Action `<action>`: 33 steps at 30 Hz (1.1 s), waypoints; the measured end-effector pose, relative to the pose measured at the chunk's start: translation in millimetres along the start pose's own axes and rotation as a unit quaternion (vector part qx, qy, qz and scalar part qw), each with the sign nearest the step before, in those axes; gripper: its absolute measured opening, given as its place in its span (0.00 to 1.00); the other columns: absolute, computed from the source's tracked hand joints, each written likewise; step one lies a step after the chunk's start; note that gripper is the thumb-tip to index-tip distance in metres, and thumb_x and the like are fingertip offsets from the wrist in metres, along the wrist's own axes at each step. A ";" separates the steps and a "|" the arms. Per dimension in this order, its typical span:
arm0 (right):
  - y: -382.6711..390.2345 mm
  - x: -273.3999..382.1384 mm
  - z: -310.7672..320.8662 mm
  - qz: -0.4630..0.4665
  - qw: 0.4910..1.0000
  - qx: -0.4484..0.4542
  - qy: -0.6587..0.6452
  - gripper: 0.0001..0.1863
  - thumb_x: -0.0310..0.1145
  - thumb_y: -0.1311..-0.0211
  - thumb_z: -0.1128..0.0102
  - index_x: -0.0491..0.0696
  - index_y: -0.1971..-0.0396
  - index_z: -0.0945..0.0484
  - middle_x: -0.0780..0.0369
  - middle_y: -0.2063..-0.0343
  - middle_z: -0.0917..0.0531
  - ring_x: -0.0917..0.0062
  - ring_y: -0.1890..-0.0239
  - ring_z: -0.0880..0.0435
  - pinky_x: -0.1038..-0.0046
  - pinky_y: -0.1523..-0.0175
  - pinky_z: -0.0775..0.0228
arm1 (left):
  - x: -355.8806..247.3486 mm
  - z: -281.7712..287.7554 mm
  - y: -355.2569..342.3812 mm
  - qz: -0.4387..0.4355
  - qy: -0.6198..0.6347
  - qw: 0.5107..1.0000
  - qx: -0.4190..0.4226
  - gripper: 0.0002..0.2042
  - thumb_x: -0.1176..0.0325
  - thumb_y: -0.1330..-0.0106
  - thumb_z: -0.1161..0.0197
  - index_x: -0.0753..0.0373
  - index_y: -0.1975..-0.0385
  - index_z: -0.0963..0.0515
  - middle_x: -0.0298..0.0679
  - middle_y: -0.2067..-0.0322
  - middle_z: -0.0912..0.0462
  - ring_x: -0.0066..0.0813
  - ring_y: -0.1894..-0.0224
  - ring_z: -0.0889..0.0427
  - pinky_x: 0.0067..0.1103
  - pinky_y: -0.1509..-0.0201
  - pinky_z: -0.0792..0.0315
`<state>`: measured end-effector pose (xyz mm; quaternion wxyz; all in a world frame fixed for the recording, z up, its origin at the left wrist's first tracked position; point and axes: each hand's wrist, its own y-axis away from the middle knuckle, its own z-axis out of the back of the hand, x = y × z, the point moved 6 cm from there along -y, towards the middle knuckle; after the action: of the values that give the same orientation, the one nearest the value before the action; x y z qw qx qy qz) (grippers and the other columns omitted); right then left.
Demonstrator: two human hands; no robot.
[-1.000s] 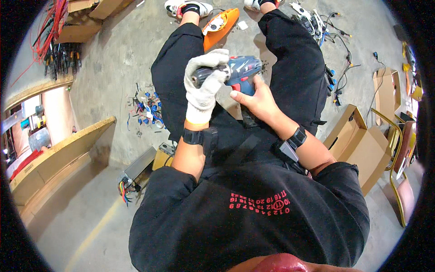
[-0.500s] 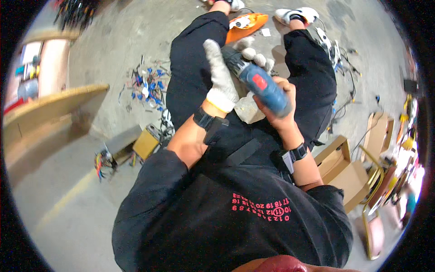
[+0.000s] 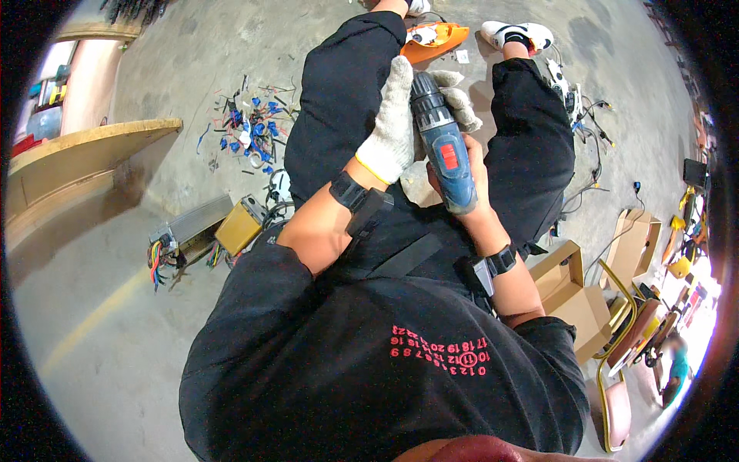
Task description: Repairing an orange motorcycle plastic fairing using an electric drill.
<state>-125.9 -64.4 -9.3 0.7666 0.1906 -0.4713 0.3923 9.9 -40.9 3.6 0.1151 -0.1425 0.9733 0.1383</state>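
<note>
A blue cordless drill (image 3: pixel 448 150) with a black chuck and a red patch lies between my hands, over the gap between my thighs. My right hand (image 3: pixel 476 181), bare, closes around its rear end, the fingers partly hidden beneath the body. A white knit glove with a yellow cuff covers my left hand (image 3: pixel 392 131). Its thumb points away along the left of the chuck and its curled fingers show on the right, so the hand cups the drill's front from beneath. The palm is hidden. A pale surface (image 3: pixel 419 185) shows between my thighs under the drill.
Blue and black scraps (image 3: pixel 250 131) lie on the floor to the left. Nearer are a yellow box (image 3: pixel 240 227) and a grey metal case (image 3: pixel 196 223) with coloured wires. An orange shell (image 3: pixel 435 42) lies between my feet. Cardboard boxes (image 3: pixel 573 300) and cables (image 3: pixel 596 146) are at right.
The drill has swung from a leftward tilt to nearly straight away from me, its chuck moving right. Both hands have turned with it, and the left thumb now lies closer to the chuck.
</note>
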 end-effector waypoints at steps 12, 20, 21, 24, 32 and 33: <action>-1.4 4.0 2.4 0.029 0.999 -0.001 0.023 0.32 0.28 0.52 0.28 0.43 0.47 0.34 0.57 0.59 0.22 0.65 0.57 0.18 0.70 0.52 0.26 | 3.4 -3.1 2.0 0.001 -0.069 0.998 -0.010 0.27 0.41 0.30 0.48 0.63 0.53 0.24 0.47 0.62 0.15 0.41 0.59 0.15 0.35 0.51 0.19; 2.5 -7.3 4.6 -0.020 0.998 -0.031 -0.043 0.30 0.26 0.52 0.29 0.44 0.48 0.32 0.58 0.60 0.21 0.65 0.57 0.19 0.70 0.50 0.27 | 15.8 -6.2 3.0 0.044 -0.178 0.981 0.060 0.21 0.51 0.32 0.37 0.64 0.53 0.26 0.46 0.61 0.15 0.36 0.56 0.16 0.29 0.48 0.22; 0.1 -6.9 3.1 -0.003 1.000 -0.012 -0.023 0.28 0.25 0.53 0.30 0.44 0.49 0.31 0.58 0.60 0.21 0.64 0.56 0.19 0.70 0.50 0.28 | 15.4 -4.3 3.5 0.029 -0.213 0.975 0.060 0.23 0.50 0.33 0.37 0.66 0.52 0.27 0.47 0.61 0.15 0.40 0.55 0.16 0.34 0.45 0.23; -1.4 1.7 3.7 0.005 1.000 0.004 -0.005 0.26 0.23 0.54 0.32 0.45 0.52 0.29 0.58 0.60 0.21 0.63 0.55 0.20 0.68 0.49 0.28 | 16.1 0.0 2.8 0.024 -0.245 0.967 0.061 0.25 0.51 0.34 0.36 0.68 0.51 0.29 0.48 0.61 0.15 0.44 0.54 0.16 0.39 0.42 0.25; -2.0 6.6 1.0 -0.029 0.995 -0.003 -0.097 0.25 0.25 0.54 0.33 0.45 0.53 0.29 0.60 0.61 0.21 0.64 0.55 0.22 0.68 0.45 0.32 | 21.0 6.8 5.0 0.051 -0.186 0.978 0.077 0.24 0.51 0.34 0.37 0.67 0.52 0.27 0.47 0.62 0.15 0.47 0.51 0.18 0.43 0.38 0.29; -2.7 2.1 -2.6 -0.039 0.997 0.022 -0.066 0.25 0.26 0.54 0.33 0.45 0.53 0.29 0.61 0.61 0.21 0.65 0.55 0.22 0.69 0.44 0.32 | 20.4 5.3 5.9 0.043 -0.161 0.983 0.081 0.21 0.54 0.33 0.37 0.67 0.53 0.26 0.46 0.62 0.15 0.44 0.53 0.17 0.39 0.41 0.26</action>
<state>-121.8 -63.5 -8.6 0.7440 0.2511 -0.5042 0.3594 -10.0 -38.8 -5.4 0.2759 -0.0661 0.9552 0.0847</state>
